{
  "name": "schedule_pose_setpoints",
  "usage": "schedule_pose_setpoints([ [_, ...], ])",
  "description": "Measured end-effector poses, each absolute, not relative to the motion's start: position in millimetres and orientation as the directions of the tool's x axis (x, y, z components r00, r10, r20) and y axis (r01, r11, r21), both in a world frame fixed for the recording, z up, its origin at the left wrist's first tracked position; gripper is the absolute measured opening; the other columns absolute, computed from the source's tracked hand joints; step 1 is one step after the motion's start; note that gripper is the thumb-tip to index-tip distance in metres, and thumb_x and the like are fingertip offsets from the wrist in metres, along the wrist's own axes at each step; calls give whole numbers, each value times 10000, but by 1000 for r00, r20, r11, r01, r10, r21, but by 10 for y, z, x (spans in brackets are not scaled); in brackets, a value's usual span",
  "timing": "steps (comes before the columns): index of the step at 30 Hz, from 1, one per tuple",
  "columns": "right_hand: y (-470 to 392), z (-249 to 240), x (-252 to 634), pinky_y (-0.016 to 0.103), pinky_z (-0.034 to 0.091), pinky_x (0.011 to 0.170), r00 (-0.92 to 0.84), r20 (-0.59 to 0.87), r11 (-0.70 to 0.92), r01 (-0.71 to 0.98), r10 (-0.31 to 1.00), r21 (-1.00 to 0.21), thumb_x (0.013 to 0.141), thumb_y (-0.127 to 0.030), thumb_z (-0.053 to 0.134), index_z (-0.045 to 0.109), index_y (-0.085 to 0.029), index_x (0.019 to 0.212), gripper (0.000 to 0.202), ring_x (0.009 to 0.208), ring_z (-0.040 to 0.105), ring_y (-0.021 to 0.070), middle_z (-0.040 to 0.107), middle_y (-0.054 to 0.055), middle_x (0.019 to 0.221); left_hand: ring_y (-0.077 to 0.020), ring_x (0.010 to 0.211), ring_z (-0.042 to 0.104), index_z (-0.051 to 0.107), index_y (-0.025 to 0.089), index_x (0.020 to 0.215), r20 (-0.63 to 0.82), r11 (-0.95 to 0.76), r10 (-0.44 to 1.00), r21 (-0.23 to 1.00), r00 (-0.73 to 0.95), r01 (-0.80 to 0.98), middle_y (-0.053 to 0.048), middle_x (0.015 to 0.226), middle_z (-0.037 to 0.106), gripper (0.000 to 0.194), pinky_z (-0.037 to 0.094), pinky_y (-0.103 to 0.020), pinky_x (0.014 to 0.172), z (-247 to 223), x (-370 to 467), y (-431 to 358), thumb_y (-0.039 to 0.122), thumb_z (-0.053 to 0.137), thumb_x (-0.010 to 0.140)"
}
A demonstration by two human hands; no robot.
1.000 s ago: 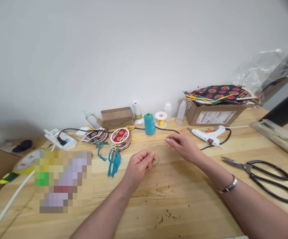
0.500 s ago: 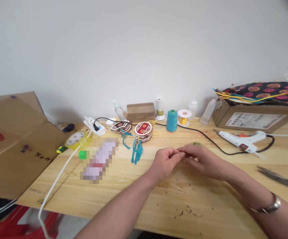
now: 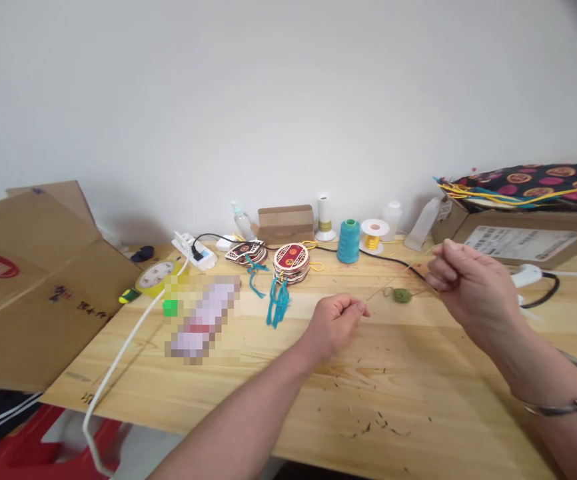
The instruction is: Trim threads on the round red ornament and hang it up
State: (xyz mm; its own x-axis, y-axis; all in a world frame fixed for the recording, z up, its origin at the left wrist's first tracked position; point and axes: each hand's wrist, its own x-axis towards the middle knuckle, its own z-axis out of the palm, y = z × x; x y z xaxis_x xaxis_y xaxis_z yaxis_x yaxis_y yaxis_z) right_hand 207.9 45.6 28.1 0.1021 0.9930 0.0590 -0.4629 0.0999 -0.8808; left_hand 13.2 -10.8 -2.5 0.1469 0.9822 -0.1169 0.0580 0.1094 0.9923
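Observation:
A thin pale thread [image 3: 385,288] stretches between my two hands above the wooden table. My left hand [image 3: 337,321] pinches its lower end between thumb and fingers. Up and to the right, my right hand [image 3: 468,277] is closed on the thread, fingers curled. A small tangled bundle of green thread [image 3: 402,295] lies on the table between the hands, with a strand running toward my right hand. Farther back are a stack of round patterned pieces with blue tassels [image 3: 292,263], a blue thread cone [image 3: 348,241] and a spool of yellow cord [image 3: 373,237].
A cardboard box with patterned cloth and cords [image 3: 528,233] stands at the right rear. My right arm partly hides a white glue gun [image 3: 526,275] and scissors. At left are a large carton [image 3: 33,300], a power strip [image 3: 196,253] and a white cable [image 3: 133,327].
My hands were together; my right hand has moved up and right, drawing the thread out between them. The green bundle, mostly hidden before, now shows. The left hand stays nearly in place.

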Motion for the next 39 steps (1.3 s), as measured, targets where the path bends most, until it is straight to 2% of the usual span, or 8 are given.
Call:
schedule_pose_setpoints([
  [6,481,175,2060,203,317,427,-102,42,6,-331,994,-944,669,-369,726,668,-156,664,220,447,374,58,509,-16,517,-179,615,669,630,117,749,-287,330,941,891,177,-312,-75,693,691,259,431,-234,529,-23,132,-53,362,689,688],
  [9,462,127,2036,264,423,582,-223,85,64,-96,971,-993,712,-399,682,718,-176,738,228,604,539,122,633,36,668,-177,686,686,667,103,788,-303,343,939,872,165,-348,-84,813,709,264,470,-232,576,-21,129,-17,327,735,664],
  [12,457,120,2023,302,422,709,-165,250,279,186,954,-942,725,-343,665,734,-195,711,163,735,562,158,646,37,742,-128,615,664,679,105,769,-310,337,941,872,133,-355,-53,770,705,248,451,-194,516,-23,122,11,299,765,641],
  [16,453,160,2034,270,370,575,-86,319,326,397,944,-858,751,-340,623,718,-167,660,218,580,467,126,523,-1,563,-118,521,640,669,114,762,-339,359,933,865,118,-350,-40,631,692,251,421,-180,455,-14,108,12,321,760,653],
  [23,355,227,1992,230,337,491,-333,229,313,225,915,-923,805,-383,581,667,-131,603,334,517,421,86,508,-10,527,-192,684,692,662,105,799,-337,370,929,840,153,-398,-103,768,728,236,482,-238,569,17,136,-23,292,737,677],
  [30,229,233,1893,270,522,601,-654,9,-64,-88,756,-994,757,-401,655,720,-132,810,281,634,646,138,706,69,740,-102,558,604,622,141,748,-198,296,939,882,281,-366,-15,630,642,198,363,-189,480,-43,177,-54,334,646,784],
  [33,272,236,1916,251,512,548,-550,11,-62,-115,835,-991,732,-396,681,719,-132,803,276,556,624,114,702,58,708,-110,534,594,627,143,780,-228,335,909,897,349,-288,-36,662,655,234,338,-202,468,-52,174,-69,376,614,800],
  [39,419,224,1993,193,372,396,-78,62,52,-129,995,-990,683,-410,715,646,-135,615,292,425,472,63,611,11,545,-57,469,493,685,117,761,-248,306,934,927,256,-218,6,566,576,231,335,-185,478,-58,130,-49,344,695,722],
])
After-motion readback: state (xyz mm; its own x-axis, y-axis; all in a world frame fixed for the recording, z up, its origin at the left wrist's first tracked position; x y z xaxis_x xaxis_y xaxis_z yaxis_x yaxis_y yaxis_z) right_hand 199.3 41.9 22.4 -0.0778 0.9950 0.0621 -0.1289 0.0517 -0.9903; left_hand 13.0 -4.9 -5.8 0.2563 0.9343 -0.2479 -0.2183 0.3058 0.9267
